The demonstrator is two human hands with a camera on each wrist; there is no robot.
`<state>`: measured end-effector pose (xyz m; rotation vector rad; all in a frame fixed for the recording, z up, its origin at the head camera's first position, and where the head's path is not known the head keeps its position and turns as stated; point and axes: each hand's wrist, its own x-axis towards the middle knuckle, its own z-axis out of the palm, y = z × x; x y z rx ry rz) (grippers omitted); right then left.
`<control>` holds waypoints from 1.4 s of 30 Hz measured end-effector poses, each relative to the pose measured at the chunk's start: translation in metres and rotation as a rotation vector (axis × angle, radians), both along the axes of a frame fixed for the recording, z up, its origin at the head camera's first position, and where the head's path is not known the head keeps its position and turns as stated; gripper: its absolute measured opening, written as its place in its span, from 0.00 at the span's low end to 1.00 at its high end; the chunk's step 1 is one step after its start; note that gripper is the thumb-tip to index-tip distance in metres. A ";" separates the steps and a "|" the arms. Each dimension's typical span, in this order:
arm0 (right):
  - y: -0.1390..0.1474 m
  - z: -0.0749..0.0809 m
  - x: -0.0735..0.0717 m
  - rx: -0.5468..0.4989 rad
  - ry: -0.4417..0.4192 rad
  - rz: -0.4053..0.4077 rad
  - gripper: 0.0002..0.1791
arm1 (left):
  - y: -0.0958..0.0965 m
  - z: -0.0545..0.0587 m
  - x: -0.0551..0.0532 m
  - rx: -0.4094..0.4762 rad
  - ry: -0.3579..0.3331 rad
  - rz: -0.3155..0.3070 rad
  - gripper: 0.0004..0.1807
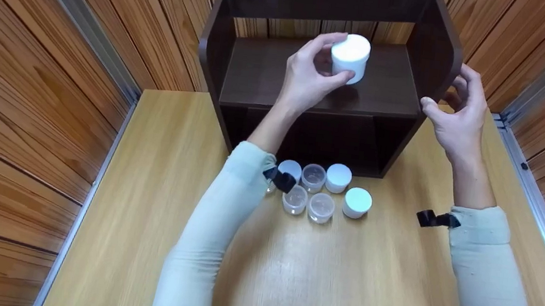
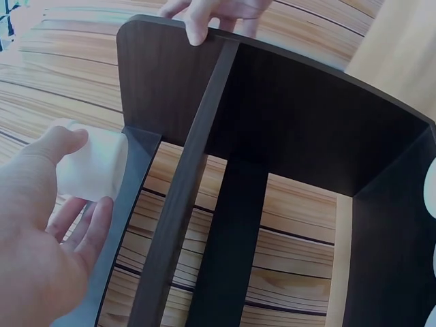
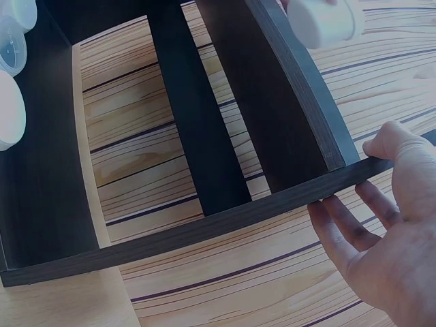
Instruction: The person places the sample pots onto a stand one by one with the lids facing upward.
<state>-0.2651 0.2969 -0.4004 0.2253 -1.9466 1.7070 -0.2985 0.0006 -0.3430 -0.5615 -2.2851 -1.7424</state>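
Observation:
My left hand (image 1: pixel 307 76) holds a white lidded jar (image 1: pixel 350 61) between thumb and fingers, upright above the upper board of a dark brown shelf unit (image 1: pixel 266 77). In the left wrist view the jar (image 2: pixel 95 167) shows beside the shelf, gripped at its sides. My right hand (image 1: pixel 466 114) grips the unit's right side panel, with the thumb on the inner side and the fingers outside, as the right wrist view of this hand (image 3: pixel 402 231) shows. On the table before the unit stand two white-lidded jars (image 1: pixel 357 203) (image 1: pixel 338 178).
Several small clear tubs (image 1: pixel 321 208) and a pale-lidded one (image 1: pixel 290 171) stand at the unit's front, partly behind the left sleeve. The wooden table (image 1: pixel 329 285) runs toward me. Wood-patterned walls (image 1: pixel 25 91) with metal edging enclose it on the back and sides.

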 end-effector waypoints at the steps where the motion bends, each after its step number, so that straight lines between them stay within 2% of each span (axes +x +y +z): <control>1: 0.000 0.000 0.000 0.003 -0.003 -0.002 0.34 | 0.002 0.002 -0.001 -0.002 0.002 0.006 0.34; 6: 0.001 0.000 0.000 0.014 -0.013 -0.006 0.34 | 0.013 0.009 -0.008 0.002 -0.017 0.039 0.34; 11: 0.001 0.002 0.003 0.012 -0.025 -0.010 0.34 | 0.025 0.015 -0.013 -0.001 -0.048 0.036 0.34; 17: 0.004 0.001 0.004 -0.004 -0.032 -0.018 0.34 | 0.038 0.017 -0.017 -0.030 -0.044 0.060 0.35; 22: 0.005 0.000 0.004 -0.019 -0.009 -0.019 0.34 | 0.049 0.014 -0.019 -0.055 -0.035 0.058 0.35; 29: 0.003 -0.001 0.006 -0.011 0.003 -0.016 0.35 | 0.058 0.005 -0.022 -0.074 -0.045 0.049 0.36; 35: 0.003 0.000 0.006 0.019 -0.026 -0.028 0.34 | 0.063 -0.002 -0.028 -0.048 -0.096 0.036 0.36; 42: 0.004 0.002 0.006 0.021 -0.025 -0.028 0.34 | 0.073 -0.004 -0.038 -0.064 -0.145 0.028 0.37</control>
